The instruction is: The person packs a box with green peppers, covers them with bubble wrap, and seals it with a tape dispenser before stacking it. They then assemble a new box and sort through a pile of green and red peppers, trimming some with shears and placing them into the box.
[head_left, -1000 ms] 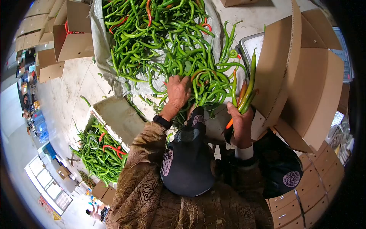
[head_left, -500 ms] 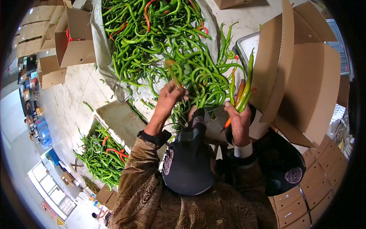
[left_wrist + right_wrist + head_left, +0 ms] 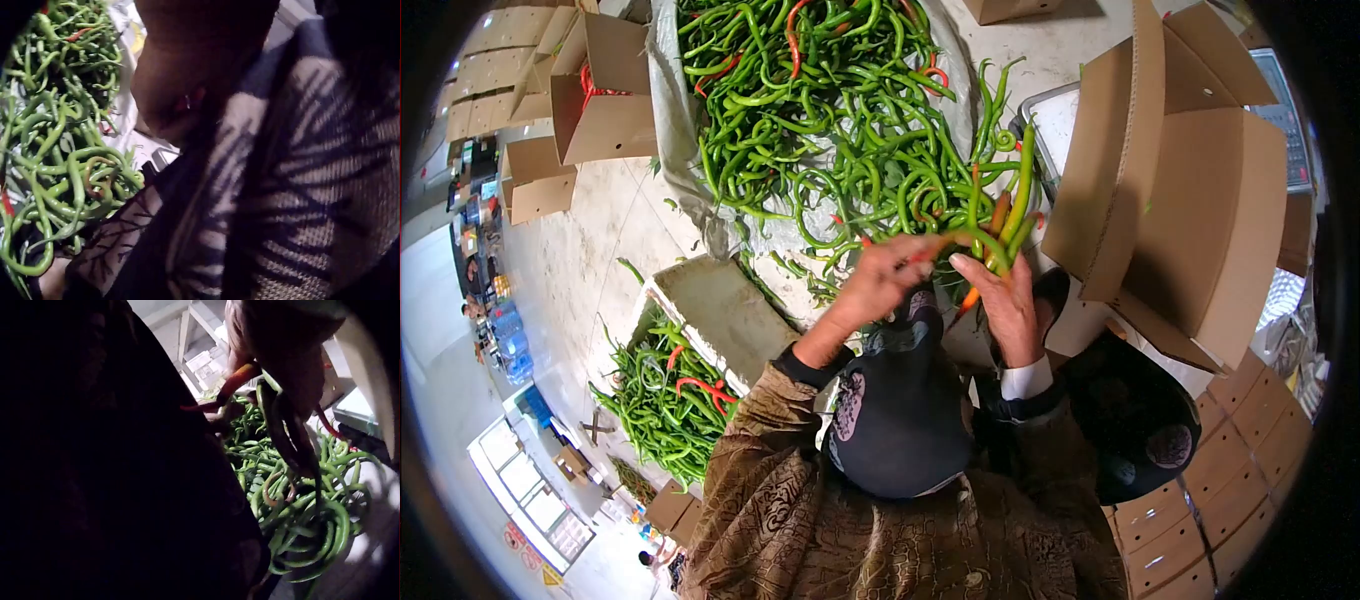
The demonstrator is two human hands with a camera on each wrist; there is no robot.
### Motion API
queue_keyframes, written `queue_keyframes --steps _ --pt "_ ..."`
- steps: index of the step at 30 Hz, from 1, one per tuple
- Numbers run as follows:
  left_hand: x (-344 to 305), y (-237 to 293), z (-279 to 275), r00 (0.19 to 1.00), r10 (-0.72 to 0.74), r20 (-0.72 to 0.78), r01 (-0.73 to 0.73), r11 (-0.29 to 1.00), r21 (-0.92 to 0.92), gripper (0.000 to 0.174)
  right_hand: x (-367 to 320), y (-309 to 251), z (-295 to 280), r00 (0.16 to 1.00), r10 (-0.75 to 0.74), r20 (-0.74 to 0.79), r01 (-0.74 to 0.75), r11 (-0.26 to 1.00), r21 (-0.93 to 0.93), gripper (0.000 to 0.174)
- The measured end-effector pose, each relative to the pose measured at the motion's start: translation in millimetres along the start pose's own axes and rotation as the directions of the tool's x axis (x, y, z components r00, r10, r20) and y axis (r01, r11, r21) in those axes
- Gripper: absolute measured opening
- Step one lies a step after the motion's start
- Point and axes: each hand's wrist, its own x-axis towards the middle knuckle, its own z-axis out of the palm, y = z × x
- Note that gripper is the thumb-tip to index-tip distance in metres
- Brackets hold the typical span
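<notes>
In the head view, the left hand (image 3: 885, 285) pinches a curved green-and-orange pepper (image 3: 980, 238), blurred, whose far end lies against the other hand's bunch. Just right of it, the right hand (image 3: 1008, 308) grips several peppers: a long green one (image 3: 1023, 185) and an orange-brown one (image 3: 1000, 213) stick up past the fingers, and an orange tip points down. Beyond both hands lies a heap of green peppers (image 3: 780, 130) with a few red ones. The left hand (image 3: 200, 62) is dark in its wrist view; the right wrist view shows the right hand (image 3: 287, 350) over hanging peppers.
An open cardboard box (image 3: 1220, 220) stands at right, beside a scale (image 3: 1055, 125). At lower left, a white foam box (image 3: 725, 310) adjoins more green peppers (image 3: 665, 420). Smaller cartons (image 3: 610, 125) stand at upper left. The person's dark-clad knees are below the hands.
The left hand has come away from the heap with a pepper and moved right, up to the right hand. The right hand has shifted slightly left, still gripping its bunch.
</notes>
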Motion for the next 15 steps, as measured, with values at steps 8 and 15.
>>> queue_keyframes --steps 8,15 --pt "21 -53 7 0.959 -0.139 -0.247 0.078 0.968 -0.240 0.033 19 18 -30 0.994 -0.097 -0.056 0.095 0.994 -0.047 0.035" --pt "84 -135 32 0.857 0.120 -0.502 0.202 0.817 0.540 0.031 16 34 -49 0.995 0.067 -0.067 -0.067 0.998 0.007 0.046"
